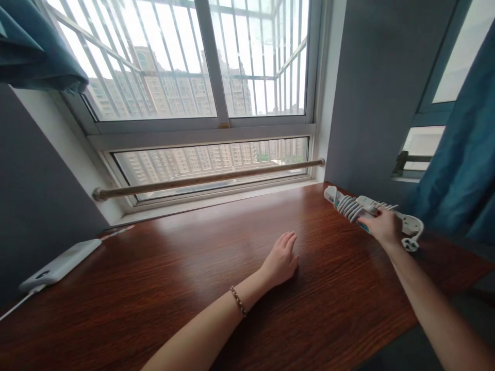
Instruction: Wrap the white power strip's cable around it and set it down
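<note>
Power strip (371, 211), cord wound around it, is gripped by the right hand (381, 225) at the desk (193, 288) edge. Left hand (281, 260) is laid flat, released, well apart. Risk: the loose plug beside the hand could be snagged, unravelling the coil.

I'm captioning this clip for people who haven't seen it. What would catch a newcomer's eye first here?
First the big barred window across the back, with tower blocks outside. Below it, the dark wooden desk fills the foreground. At its right end the right hand rests on a white power strip wrapped in its own cord. The left hand lies flat mid-desk, and a white power bank sits far left.
</note>
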### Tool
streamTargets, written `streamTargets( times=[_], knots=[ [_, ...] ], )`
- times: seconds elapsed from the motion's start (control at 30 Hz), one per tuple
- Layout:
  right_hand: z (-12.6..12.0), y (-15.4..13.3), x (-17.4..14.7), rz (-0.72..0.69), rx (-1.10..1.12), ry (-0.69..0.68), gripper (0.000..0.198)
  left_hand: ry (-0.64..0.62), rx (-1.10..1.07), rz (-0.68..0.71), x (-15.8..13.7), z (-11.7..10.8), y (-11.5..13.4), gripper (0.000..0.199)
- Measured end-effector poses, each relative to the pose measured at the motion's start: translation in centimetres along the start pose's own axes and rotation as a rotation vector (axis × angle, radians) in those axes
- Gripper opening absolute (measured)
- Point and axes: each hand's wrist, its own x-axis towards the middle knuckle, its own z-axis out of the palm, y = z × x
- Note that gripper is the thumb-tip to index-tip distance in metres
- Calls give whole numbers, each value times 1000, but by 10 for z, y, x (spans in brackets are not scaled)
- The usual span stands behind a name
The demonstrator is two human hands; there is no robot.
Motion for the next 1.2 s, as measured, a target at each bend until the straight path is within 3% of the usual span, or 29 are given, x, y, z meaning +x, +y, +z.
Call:
streamTargets(
  times=[0.13,0.37,0.67,1.0,1.2],
  knots=[
    [-6,18,-6,-17,-205,40,41,-8,31,-12,0,1,-2,49],
    [6,28,-8,-33,-381,20,33,-21,68,0,0,3,-1,48],
    [15,48,-6,-245,-330,40,43,-26,89,21,-1,3,4,46],
    [13,53,-12,-317,-363,-42,40,-26,101,33,-3,1,4,45],
    [13,52,-21,-394,-356,-15,59,-31,117,35,-2,1,5,45]
  ],
)
